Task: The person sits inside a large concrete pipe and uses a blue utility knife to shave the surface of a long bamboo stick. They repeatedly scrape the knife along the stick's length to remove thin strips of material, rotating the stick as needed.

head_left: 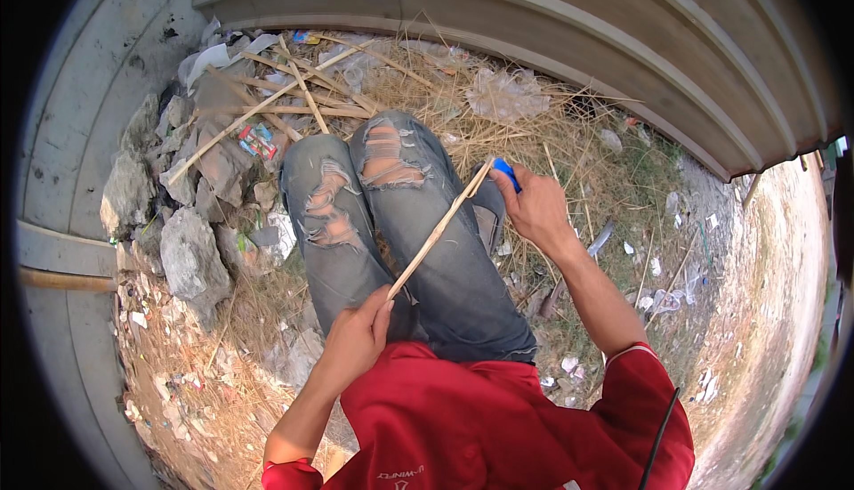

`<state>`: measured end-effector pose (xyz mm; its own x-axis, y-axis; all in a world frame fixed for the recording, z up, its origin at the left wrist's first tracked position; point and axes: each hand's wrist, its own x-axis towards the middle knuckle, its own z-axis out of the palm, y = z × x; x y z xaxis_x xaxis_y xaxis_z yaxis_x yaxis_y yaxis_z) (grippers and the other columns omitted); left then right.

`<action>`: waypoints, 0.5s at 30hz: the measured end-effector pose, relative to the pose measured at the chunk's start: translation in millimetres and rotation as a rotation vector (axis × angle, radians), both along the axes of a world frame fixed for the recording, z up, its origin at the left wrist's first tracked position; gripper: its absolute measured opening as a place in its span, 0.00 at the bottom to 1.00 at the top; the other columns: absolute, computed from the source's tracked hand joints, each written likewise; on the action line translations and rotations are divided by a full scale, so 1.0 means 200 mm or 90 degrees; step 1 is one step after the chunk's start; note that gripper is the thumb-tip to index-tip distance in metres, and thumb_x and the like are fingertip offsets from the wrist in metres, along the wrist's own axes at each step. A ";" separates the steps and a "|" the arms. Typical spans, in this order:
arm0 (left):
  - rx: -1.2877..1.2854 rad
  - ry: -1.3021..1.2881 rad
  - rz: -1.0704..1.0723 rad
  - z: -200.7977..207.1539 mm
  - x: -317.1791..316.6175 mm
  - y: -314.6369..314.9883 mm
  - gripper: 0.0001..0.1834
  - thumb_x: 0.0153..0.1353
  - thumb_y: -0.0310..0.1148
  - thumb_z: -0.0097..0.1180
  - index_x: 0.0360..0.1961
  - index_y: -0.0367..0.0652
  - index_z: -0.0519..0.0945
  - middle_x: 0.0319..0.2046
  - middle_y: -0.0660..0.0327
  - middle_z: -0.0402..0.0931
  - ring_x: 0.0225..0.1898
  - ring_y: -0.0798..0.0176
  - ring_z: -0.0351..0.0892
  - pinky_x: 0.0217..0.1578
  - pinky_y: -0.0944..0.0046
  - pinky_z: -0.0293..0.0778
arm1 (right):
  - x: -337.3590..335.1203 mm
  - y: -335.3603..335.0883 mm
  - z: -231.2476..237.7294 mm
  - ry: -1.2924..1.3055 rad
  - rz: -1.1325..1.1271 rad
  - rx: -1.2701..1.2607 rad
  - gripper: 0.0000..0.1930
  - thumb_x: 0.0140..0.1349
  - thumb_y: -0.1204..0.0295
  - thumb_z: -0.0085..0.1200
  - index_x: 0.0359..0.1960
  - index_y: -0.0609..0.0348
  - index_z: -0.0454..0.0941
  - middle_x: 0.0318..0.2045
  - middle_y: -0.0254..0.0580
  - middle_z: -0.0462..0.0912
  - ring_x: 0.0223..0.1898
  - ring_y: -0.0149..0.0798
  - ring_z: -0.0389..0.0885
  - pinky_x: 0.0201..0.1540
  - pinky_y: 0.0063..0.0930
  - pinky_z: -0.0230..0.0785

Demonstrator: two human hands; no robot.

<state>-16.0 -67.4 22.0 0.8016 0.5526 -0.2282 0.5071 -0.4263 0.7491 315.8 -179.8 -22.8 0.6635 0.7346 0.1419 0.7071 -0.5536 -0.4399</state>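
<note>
A long, pale split stick (440, 226), like a strip of bamboo, slants across my thighs. My left hand (353, 339) is closed around its near end, thumb pressed along it. At the far end, past my right knee, my right hand (535, 210) grips a blue-handled tool (505, 174), which meets the tip of the stick. The working part of that tool is hidden, so I cannot tell its exact kind. Thin loose fibres show along the stick near the tool.
Beyond my knees (391, 156), several similar sticks (307, 89) lie crossed over straw and shavings (427, 72). Rough grey rocks (191, 259) are piled at left. A corrugated metal sheet (534, 0) stands at the far side, a grey panel (67, 134) at left. Litter dots the ground.
</note>
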 end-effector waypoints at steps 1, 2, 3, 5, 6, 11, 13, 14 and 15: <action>-0.002 0.018 -0.006 0.01 -0.04 0.01 0.13 0.74 0.31 0.53 0.56 0.41 0.81 0.22 0.42 0.79 0.27 0.36 0.83 0.29 0.47 0.76 | 0.27 -0.06 0.00 -0.003 -0.158 0.009 0.32 0.76 0.45 0.45 0.30 0.66 0.82 0.23 0.65 0.82 0.30 0.67 0.84 0.33 0.57 0.75; -0.021 0.001 -0.011 0.00 -0.11 0.01 0.13 0.75 0.31 0.52 0.55 0.41 0.81 0.20 0.46 0.76 0.24 0.46 0.79 0.27 0.52 0.73 | 0.57 -0.20 -0.04 -0.016 -0.263 -0.032 0.34 0.77 0.45 0.43 0.30 0.68 0.82 0.24 0.65 0.83 0.31 0.67 0.84 0.35 0.57 0.74; -0.030 -0.016 0.002 -0.01 -0.19 0.01 0.12 0.75 0.30 0.51 0.54 0.41 0.82 0.18 0.50 0.73 0.20 0.55 0.76 0.25 0.56 0.70 | 0.68 -0.28 -0.04 0.000 -0.254 0.021 0.34 0.77 0.45 0.43 0.29 0.68 0.81 0.23 0.63 0.81 0.29 0.64 0.83 0.35 0.55 0.72; -0.078 -0.019 0.012 0.00 -0.18 -0.01 0.12 0.77 0.31 0.50 0.53 0.41 0.83 0.16 0.55 0.69 0.17 0.66 0.70 0.23 0.61 0.66 | 0.65 -0.31 0.01 0.045 -0.203 0.073 0.34 0.78 0.45 0.43 0.27 0.67 0.79 0.20 0.58 0.78 0.25 0.57 0.78 0.33 0.50 0.68; -0.103 -0.012 0.014 -0.01 -0.13 0.01 0.13 0.77 0.31 0.49 0.53 0.41 0.83 0.15 0.57 0.67 0.18 0.68 0.68 0.23 0.62 0.66 | 0.61 -0.29 0.01 0.071 -0.159 0.087 0.34 0.78 0.44 0.44 0.27 0.67 0.78 0.19 0.55 0.76 0.24 0.53 0.75 0.32 0.47 0.67; -0.131 -0.038 -0.002 -0.09 -0.08 0.04 0.14 0.78 0.33 0.47 0.51 0.40 0.83 0.15 0.59 0.65 0.18 0.69 0.65 0.24 0.62 0.65 | 0.18 -0.14 0.12 0.298 -0.006 0.172 0.27 0.80 0.49 0.42 0.37 0.64 0.77 0.19 0.42 0.70 0.23 0.36 0.68 0.29 0.36 0.62; -0.128 -0.034 -0.005 -0.08 -0.07 0.05 0.14 0.78 0.33 0.47 0.51 0.39 0.83 0.15 0.59 0.65 0.18 0.69 0.65 0.24 0.62 0.65 | 0.07 -0.13 0.14 0.388 0.007 0.168 0.25 0.81 0.50 0.40 0.42 0.62 0.78 0.21 0.38 0.71 0.25 0.32 0.69 0.30 0.32 0.63; -0.125 -0.035 -0.008 -0.08 -0.06 0.05 0.14 0.78 0.33 0.48 0.51 0.39 0.83 0.15 0.59 0.66 0.18 0.69 0.66 0.24 0.62 0.66 | 0.02 -0.14 0.15 0.429 0.012 0.165 0.25 0.82 0.50 0.39 0.45 0.61 0.78 0.22 0.36 0.72 0.25 0.30 0.70 0.30 0.30 0.63; -0.121 -0.035 -0.010 -0.07 -0.06 0.06 0.14 0.78 0.33 0.48 0.51 0.39 0.83 0.15 0.58 0.66 0.18 0.68 0.66 0.24 0.61 0.66 | -0.02 -0.13 0.14 0.442 0.017 0.181 0.25 0.82 0.50 0.39 0.47 0.61 0.79 0.22 0.35 0.72 0.26 0.29 0.70 0.30 0.28 0.64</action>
<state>-27.9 -56.0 7.2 0.8239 0.4911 -0.2830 0.4578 -0.2820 0.8432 312.4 -205.3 5.6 0.6517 0.7495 -0.1165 0.2266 -0.3389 -0.9131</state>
